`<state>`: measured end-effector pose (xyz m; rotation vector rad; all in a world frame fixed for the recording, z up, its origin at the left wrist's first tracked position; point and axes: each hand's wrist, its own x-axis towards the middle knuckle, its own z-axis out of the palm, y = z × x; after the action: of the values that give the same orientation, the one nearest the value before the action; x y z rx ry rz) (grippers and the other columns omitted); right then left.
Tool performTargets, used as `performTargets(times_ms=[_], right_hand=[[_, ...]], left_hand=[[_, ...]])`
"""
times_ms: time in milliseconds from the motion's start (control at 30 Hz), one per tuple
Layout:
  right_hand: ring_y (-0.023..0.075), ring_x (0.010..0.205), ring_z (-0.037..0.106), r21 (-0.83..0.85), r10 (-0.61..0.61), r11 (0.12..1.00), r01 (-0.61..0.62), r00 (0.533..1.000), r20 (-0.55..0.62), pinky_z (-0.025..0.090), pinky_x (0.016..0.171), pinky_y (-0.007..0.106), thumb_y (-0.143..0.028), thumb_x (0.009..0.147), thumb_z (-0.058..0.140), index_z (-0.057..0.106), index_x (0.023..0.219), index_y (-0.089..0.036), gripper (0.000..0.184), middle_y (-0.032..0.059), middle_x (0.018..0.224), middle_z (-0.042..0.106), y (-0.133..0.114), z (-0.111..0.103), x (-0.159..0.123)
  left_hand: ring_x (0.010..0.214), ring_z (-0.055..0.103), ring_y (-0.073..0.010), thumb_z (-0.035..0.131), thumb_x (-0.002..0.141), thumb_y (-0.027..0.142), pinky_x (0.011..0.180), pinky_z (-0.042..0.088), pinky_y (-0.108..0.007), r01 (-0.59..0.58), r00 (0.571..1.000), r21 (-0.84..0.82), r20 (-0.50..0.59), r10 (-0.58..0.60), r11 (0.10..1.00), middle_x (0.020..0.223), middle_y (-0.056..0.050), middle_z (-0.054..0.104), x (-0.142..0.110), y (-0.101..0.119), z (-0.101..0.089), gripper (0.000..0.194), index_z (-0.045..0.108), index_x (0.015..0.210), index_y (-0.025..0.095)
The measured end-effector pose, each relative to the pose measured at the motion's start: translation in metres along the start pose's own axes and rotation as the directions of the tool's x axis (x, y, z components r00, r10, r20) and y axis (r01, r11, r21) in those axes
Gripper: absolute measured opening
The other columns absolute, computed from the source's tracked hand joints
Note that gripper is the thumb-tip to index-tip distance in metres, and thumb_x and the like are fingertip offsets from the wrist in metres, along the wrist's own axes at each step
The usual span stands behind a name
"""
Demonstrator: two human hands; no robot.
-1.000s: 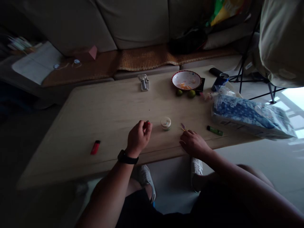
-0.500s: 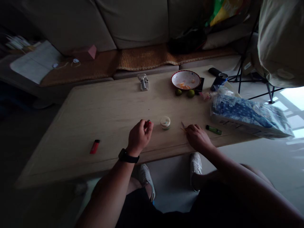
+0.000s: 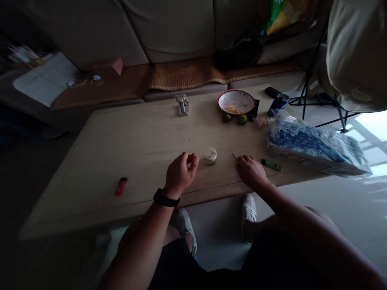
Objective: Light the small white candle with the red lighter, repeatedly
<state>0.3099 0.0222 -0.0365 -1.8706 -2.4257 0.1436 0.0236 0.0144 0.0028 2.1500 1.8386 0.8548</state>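
Observation:
My left hand [image 3: 179, 174] is closed round a small red lighter [image 3: 192, 157], whose top shows above the fingers, just left of a small white round candle tin [image 3: 210, 156] on the wooden table [image 3: 136, 145]. My right hand [image 3: 250, 172] rests on the table right of the tin, fingers curled on a thin stick-like thing [image 3: 234, 156] that I cannot name. A green lighter [image 3: 271, 164] lies right of that hand. A black watch sits on my left wrist.
Another red lighter [image 3: 121, 186] lies at the table's left. At the back stand a bowl [image 3: 236, 102] with two green fruits [image 3: 242, 119], a small metal object [image 3: 182, 105] and a can [image 3: 279, 102]. A blue patterned bag [image 3: 314, 147] fills the right end. A sofa runs behind.
My left hand has shifted a little right, closer to the tin. My right hand has moved forward on the table onto the thin stick.

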Motion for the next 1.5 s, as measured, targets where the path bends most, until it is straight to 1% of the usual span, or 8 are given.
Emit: performTargets(times_ms=[67,167,267,333,467,933,1233,1500], right_hand=[[0.0242,0.093,0.062,0.010,-0.023,1.000,0.023,1.000,-0.009,0.041,0.082,0.033,-0.026,0.102,0.044,0.067,0.110,-0.016,0.026,0.0135,0.104,0.069,-0.004,-0.001,-0.002],[0.0234,0.094,0.061,0.036,-0.115,0.993,0.115,0.993,-0.005,0.042,0.082,0.032,-0.028,0.104,0.043,0.068,0.102,-0.017,0.028,0.0138,0.103,0.069,-0.015,-0.002,-0.008],[0.0223,0.093,0.062,0.060,-0.196,0.979,0.194,0.980,0.041,0.042,0.079,0.031,-0.027,0.104,0.043,0.068,0.093,-0.017,0.029,0.0127,0.099,0.069,-0.027,-0.003,-0.015],[0.0209,0.090,0.062,0.083,-0.258,0.964,0.251,0.963,0.081,0.042,0.078,0.030,-0.028,0.104,0.045,0.068,0.093,-0.018,0.028,0.0109,0.097,0.069,-0.033,-0.003,-0.019],[0.0195,0.087,0.061,0.107,-0.314,0.947,0.303,0.944,0.102,0.043,0.079,0.030,-0.028,0.104,0.045,0.068,0.093,-0.017,0.028,0.0099,0.096,0.068,-0.036,-0.002,-0.022],[0.0199,0.084,0.059,0.087,-0.396,0.917,0.389,0.915,0.083,0.044,0.080,0.031,-0.026,0.104,0.043,0.066,0.092,-0.018,0.027,0.0094,0.094,0.065,-0.030,0.006,-0.025],[0.0196,0.088,0.059,0.114,-0.346,0.936,0.332,0.929,0.132,0.042,0.080,0.031,-0.028,0.103,0.046,0.066,0.096,-0.017,0.024,0.0099,0.098,0.066,-0.032,0.002,-0.024],[0.0198,0.087,0.059,0.133,-0.342,0.936,0.327,0.933,0.114,0.041,0.079,0.031,-0.030,0.102,0.047,0.064,0.096,-0.017,0.022,0.0086,0.098,0.066,-0.031,0.003,-0.024]], left_hand=[[0.071,0.063,-0.0165,0.050,0.099,0.050,0.064,0.041,-0.028,-0.032,0.999,0.030,-0.005,0.032,0.999,0.082,-0.005,0.071,0.000,0.002,0.001,0.032,0.058,0.089,0.020],[0.074,0.063,-0.0184,0.050,0.097,0.047,0.067,0.041,-0.030,-0.085,0.996,0.118,-0.006,0.086,0.989,0.081,-0.006,0.071,0.001,0.005,0.005,0.030,0.059,0.085,0.021],[0.076,0.063,-0.0213,0.054,0.093,0.043,0.067,0.041,-0.032,-0.115,0.993,0.213,0.002,0.117,0.970,0.078,-0.006,0.069,0.003,0.010,0.011,0.026,0.059,0.081,0.022],[0.076,0.062,-0.0225,0.056,0.091,0.041,0.068,0.041,-0.034,-0.127,0.992,0.249,0.011,0.129,0.960,0.076,-0.007,0.068,0.006,0.014,0.014,0.023,0.058,0.078,0.022],[0.077,0.062,-0.0234,0.056,0.090,0.037,0.070,0.042,-0.035,-0.153,0.988,0.273,0.029,0.151,0.950,0.077,-0.007,0.068,0.012,0.019,0.019,0.019,0.058,0.078,0.022],[0.080,0.062,-0.0262,0.055,0.089,0.031,0.070,0.042,-0.037,-0.172,0.985,0.319,0.051,0.164,0.932,0.079,-0.010,0.068,0.016,0.020,0.028,0.013,0.060,0.083,0.021],[0.080,0.063,-0.0272,0.057,0.088,0.032,0.069,0.042,-0.038,-0.171,0.985,0.310,0.055,0.162,0.935,0.080,-0.010,0.069,0.017,0.022,0.029,0.014,0.062,0.084,0.020],[0.079,0.063,-0.0259,0.058,0.087,0.032,0.068,0.042,-0.036,-0.170,0.985,0.307,0.044,0.165,0.936,0.078,-0.009,0.068,0.016,0.021,0.028,0.013,0.061,0.083,0.020]])
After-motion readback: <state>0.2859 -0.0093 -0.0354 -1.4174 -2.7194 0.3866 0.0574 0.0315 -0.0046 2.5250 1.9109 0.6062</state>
